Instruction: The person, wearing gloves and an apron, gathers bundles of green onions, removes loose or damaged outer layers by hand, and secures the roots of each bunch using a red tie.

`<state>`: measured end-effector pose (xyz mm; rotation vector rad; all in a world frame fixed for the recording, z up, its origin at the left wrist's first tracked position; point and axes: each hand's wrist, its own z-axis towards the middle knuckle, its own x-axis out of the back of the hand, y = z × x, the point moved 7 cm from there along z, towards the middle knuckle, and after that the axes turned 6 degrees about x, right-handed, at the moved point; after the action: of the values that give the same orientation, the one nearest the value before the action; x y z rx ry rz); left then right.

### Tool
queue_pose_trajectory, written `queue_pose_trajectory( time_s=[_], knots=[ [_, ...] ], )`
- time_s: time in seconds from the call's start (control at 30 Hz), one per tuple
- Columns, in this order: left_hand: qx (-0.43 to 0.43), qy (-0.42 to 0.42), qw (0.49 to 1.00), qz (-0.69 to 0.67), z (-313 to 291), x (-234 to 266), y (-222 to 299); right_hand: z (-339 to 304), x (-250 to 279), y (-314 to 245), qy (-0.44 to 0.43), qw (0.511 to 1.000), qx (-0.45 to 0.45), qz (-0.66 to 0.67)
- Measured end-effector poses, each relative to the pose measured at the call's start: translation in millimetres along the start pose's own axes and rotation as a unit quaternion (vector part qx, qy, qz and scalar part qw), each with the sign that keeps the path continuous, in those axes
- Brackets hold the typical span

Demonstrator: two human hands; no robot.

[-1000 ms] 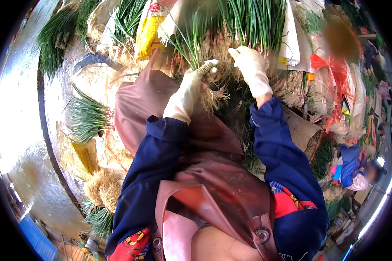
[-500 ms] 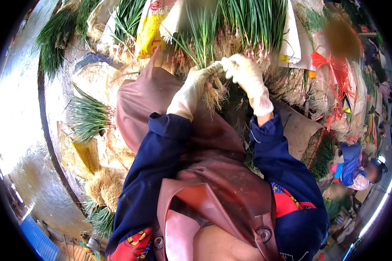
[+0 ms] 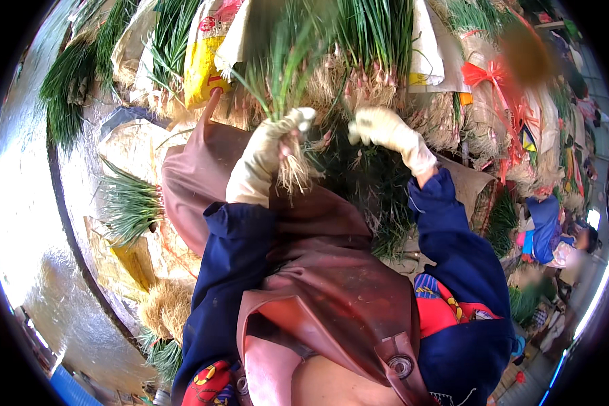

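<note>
My left hand (image 3: 262, 157), in a pale glove, is closed round a small bunch of spring onions (image 3: 277, 91). The green leaves point up and away, smeared by motion; reddish bulbs and pale roots hang below the fist. To the right, apart from the bunch, is my right hand (image 3: 388, 135), also gloved. Its fingers are curled together and slightly blurred, and what they hold, if anything, is too small to make out. Under and between the hands lies a dark heap of loose greens (image 3: 369, 183). A brown apron (image 3: 331, 271) covers my lap.
Upright rows of spring onions (image 3: 375, 40) stand at the far side beside a yellow and white sack (image 3: 206, 57). A red plastic ribbon (image 3: 487, 76) hangs at right. One bunch (image 3: 130, 203) lies at left, near a tan root clump (image 3: 166, 308). A person (image 3: 545, 230) sits far right.
My hands, together at the bunch before, have parted. The left has drawn the bunch left and nearer me; the right has moved away from it, slightly nearer me.
</note>
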<state>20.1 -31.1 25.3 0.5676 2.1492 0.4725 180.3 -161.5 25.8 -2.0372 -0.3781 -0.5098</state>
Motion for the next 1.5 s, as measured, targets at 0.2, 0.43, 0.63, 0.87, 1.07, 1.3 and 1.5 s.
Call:
queue_pose_trajectory(
  time_s=[0.2,0.43,0.63,0.87,1.07,1.3,1.5],
  knots=[
    [-0.055,0.088,0.994,0.026,4,-55,5,-27,55,7,0.307,0.838,0.062,-0.448],
    [-0.008,0.148,0.986,0.075,82,-7,-23,21,29,-31,0.287,0.846,-0.118,-0.434],
    [-0.028,0.163,0.981,0.098,95,1,-33,-12,-1,-63,0.290,0.901,-0.020,-0.321],
    [-0.056,-0.008,0.995,0.086,44,-17,-13,18,38,-37,0.507,0.820,0.153,-0.216],
    [0.053,-0.222,0.967,-0.111,23,-70,-12,36,-2,-38,0.329,0.832,0.145,0.422],
    [0.104,-0.167,0.959,-0.206,26,-15,-23,28,19,-59,0.454,0.883,0.013,-0.116],
    [0.030,-0.015,0.997,-0.064,48,15,-31,32,48,24,0.285,0.915,-0.218,-0.184]
  ],
)
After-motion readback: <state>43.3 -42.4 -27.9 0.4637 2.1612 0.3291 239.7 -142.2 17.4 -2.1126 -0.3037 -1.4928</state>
